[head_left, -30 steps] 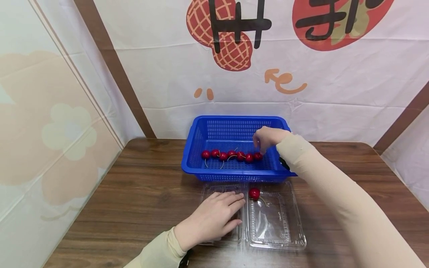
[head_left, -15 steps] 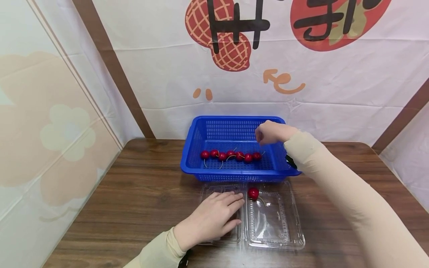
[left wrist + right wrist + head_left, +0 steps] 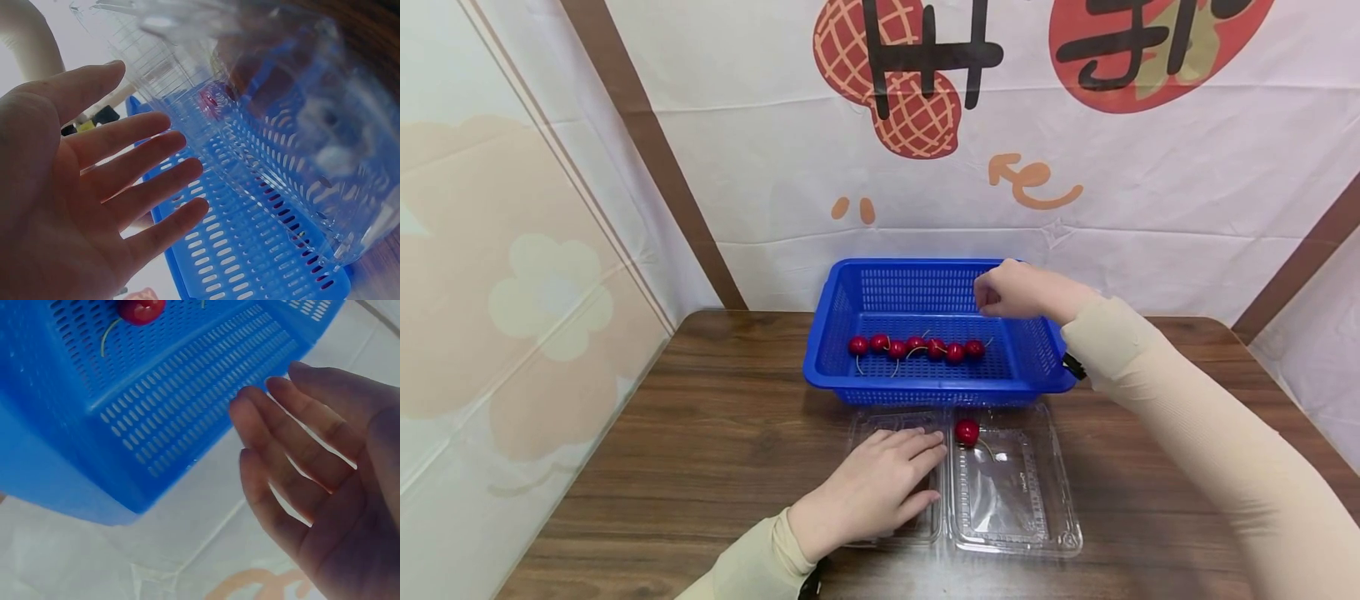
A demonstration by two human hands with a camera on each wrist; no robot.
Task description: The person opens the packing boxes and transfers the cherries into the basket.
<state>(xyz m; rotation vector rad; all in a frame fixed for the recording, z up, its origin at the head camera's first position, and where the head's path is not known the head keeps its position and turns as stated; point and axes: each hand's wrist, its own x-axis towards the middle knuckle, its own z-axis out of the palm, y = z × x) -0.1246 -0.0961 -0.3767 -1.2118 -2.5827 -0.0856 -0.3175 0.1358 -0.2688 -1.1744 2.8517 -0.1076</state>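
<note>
My left hand [image 3: 880,487] lies over the left half of a clear plastic clamshell box [image 3: 1000,546], its fingers straight and spread in the left wrist view. A single cherry [image 3: 967,432] with its stem sits in the right half, near the back. My right hand [image 3: 1018,290] hovers over the back right of a blue plastic basket [image 3: 925,385]. Its fingers [image 3: 300,437] are loosely bent, with nothing between them in the right wrist view. Several cherries [image 3: 916,346] lie in a row across the basket floor, most with thin stems showing.
Both containers stand on a brown wooden table [image 3: 715,467], the basket directly behind the clamshell box. A printed cloth backdrop [image 3: 760,167] hangs close behind the basket. Another printed panel [image 3: 542,333] borders the table at the left.
My right hand has risen from beside the rightmost cherry and moved back and slightly right. The cherries stay in their row. My left hand has not moved.
</note>
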